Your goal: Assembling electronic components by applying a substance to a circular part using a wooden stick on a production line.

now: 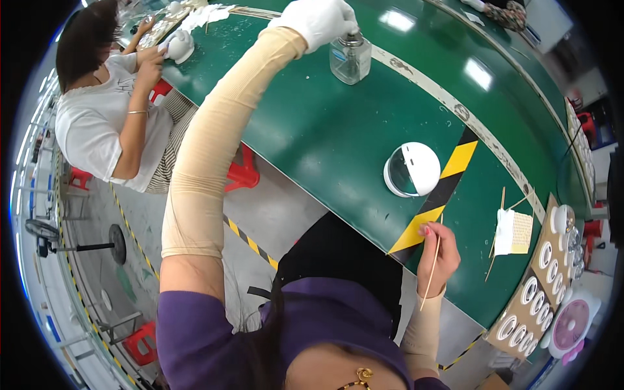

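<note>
My left hand (318, 23), in a white glove, reaches to the far side of the table. Its fingers are bent down over the metal top of a clear bottle (350, 63); whatever they may pinch there is hidden. Near the table's front edge, my bare right hand (442, 252) grips a thin wooden stick (431, 274) that slants upward. Just beyond it, a round white device with a clear, dark-looking front (412, 170) rests beside the yellow-and-black tape (448, 185).
On the right lie a white cloth and perforated yellowish pad (513, 231) with several sticks around them. Further right, a board (539, 286) carries rows of white rings, with a fan (572, 322) beside it. A co-worker (107, 110) sits at the left, handling a white object (180, 47).
</note>
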Demonstrator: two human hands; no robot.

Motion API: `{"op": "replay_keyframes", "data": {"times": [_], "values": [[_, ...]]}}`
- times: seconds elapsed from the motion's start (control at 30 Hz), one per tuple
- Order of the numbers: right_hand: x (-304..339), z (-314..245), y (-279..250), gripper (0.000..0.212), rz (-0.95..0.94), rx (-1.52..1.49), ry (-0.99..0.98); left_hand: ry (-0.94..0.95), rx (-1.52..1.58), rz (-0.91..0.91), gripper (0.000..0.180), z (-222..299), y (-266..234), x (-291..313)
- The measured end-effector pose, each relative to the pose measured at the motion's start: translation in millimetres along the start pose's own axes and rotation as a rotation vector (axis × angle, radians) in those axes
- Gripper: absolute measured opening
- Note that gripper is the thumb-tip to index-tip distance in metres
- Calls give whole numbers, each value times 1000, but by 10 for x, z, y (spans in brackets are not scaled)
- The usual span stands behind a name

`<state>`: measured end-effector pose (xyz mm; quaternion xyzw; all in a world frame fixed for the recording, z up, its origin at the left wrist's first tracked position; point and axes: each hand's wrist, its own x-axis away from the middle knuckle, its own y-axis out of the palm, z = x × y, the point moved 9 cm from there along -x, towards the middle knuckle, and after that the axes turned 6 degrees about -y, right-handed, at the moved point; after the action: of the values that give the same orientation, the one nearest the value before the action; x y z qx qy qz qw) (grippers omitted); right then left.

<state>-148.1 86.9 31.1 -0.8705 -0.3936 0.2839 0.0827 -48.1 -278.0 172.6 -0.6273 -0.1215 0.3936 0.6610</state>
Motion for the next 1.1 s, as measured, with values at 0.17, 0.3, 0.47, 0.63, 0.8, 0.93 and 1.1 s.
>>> {"op": "replay_keyframes", "data": {"times": [0.17, 0.3, 0.47, 0.63, 0.8, 0.93, 1.1], "values": [[25, -21, -15, 9, -23, 10, -32, 341, -5, 330, 22, 185, -145, 290], [71, -20, -42, 11, -37, 3, -9, -18, 304, 150, 17, 280, -293, 401], [-31, -237, -59, 15, -50, 203, -149, 416, 490, 233, 6, 1030, -169, 1322], [78, -92, -103, 12, 163, -163, -49, 236, 660, 132, 16, 1302, 453, 1809], [-198, -421, 21, 11, 7, -174, -101, 129, 849, 121, 28, 1175, 644, 1815], [-491, -754, 122, 15, -238, 164, -356, 120, 940, 138, 57, 1138, 653, 1766], [-529, -648, 195, 14, -124, 3, -322, 88, 959, -40, 83, 1182, 863, 1755]]}}
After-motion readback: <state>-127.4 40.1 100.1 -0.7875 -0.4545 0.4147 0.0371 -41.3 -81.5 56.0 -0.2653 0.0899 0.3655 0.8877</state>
